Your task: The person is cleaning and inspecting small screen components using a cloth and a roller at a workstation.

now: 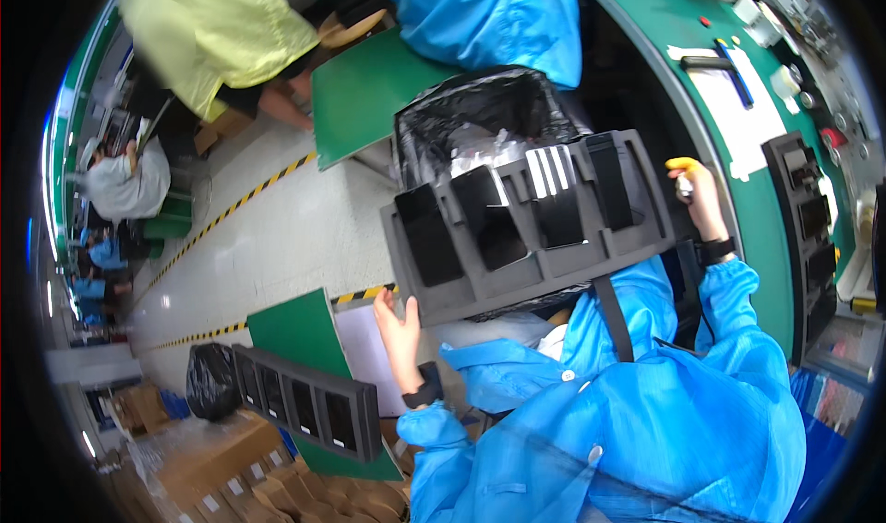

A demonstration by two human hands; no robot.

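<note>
A dark grey foam tray lies tilted in front of me, above a bin lined with a black bag. Several flat black glossy slabs like phone screens sit in its slots; one reflects white stripes. My left hand is by the tray's near left corner, thumb and fingers apart; whether it touches the tray I cannot tell. Past the tray's right end, my right hand has curled fingers, with yellow on one fingertip. Something small and silvery shows in them, too small to name.
A similar loaded tray rests on a green board at lower left; another tray lies on the green bench at right. The bagged bin holds clear plastic. People in blue and yellow coats are ahead. Cardboard boxes stand lower left.
</note>
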